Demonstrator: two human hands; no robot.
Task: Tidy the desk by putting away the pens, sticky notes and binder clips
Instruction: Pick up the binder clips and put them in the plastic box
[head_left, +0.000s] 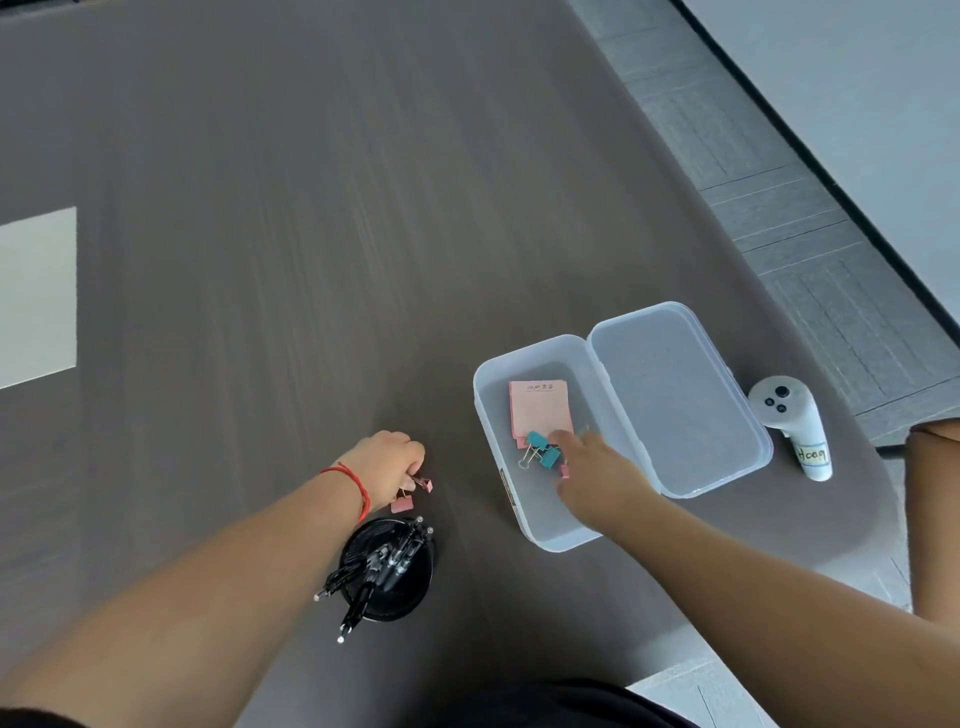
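My left hand (392, 463) is closed around pink binder clips (410, 493); one dangles below the fingers, just above the desk. Right below them stands a black pen holder (395, 597) with several black pens (371, 571) in it. My right hand (597, 467) reaches down into an open translucent plastic box (485, 415), fingers spread. In the box lie pink sticky notes (540, 408), two teal binder clips (543, 449) and a pink clip (564, 472) next to my fingers. Whether the right hand holds anything I cannot make out.
The box's hinged lid (675, 400) lies flat on the right. A white controller with a handwritten label (795, 421) lies beyond it near the desk's rounded right edge. A pale rectangular panel (36, 296) sits in the desk at far left.
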